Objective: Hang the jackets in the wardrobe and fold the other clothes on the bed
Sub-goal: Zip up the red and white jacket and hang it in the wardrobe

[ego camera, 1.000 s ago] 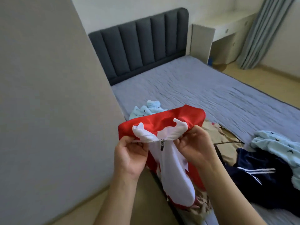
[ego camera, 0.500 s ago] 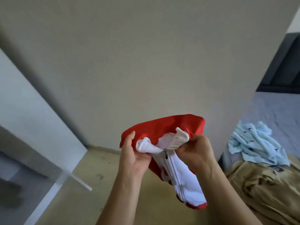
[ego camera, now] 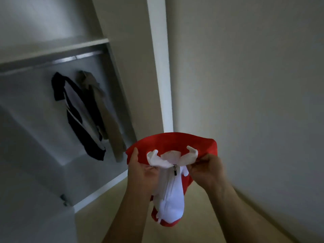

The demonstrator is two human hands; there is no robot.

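Plain beige wall [ego camera: 254,76] fills the right half of the frame. An open white wardrobe [ego camera: 31,130] takes the left half, dim inside, with a white upright panel [ego camera: 158,67] at its right edge. A strip of tan wood-look floor [ego camera: 108,213] runs along the bottom centre.

Inside the wardrobe in the upper left sits a white shelf board [ego camera: 52,48], with a silver metal hanging rail [ego camera: 70,59] just beneath it. Two garments hang below the rail, side by side and touching: a dark jacket with white stripes [ego camera: 82,123] on the left and a beige jacket [ego camera: 107,116] on the right. Both are blurred, so hangers cannot be made out.

The red-and-white zip-up jacket [ego camera: 171,142] is in the lower centre of the frame, held in the air in front of the wardrobe opening, not hung. Its collar is spread wide and its white front hangs down between the forearms.

The left hand [ego camera: 140,172] grips the left side of the collar, thumb up against the red fabric. The right hand [ego camera: 206,169] pinches the right side, fingers curled over the white collar edge.

A small dark metal zipper pull [ego camera: 174,171] dangles at the top of the closed zip, between the two hands.
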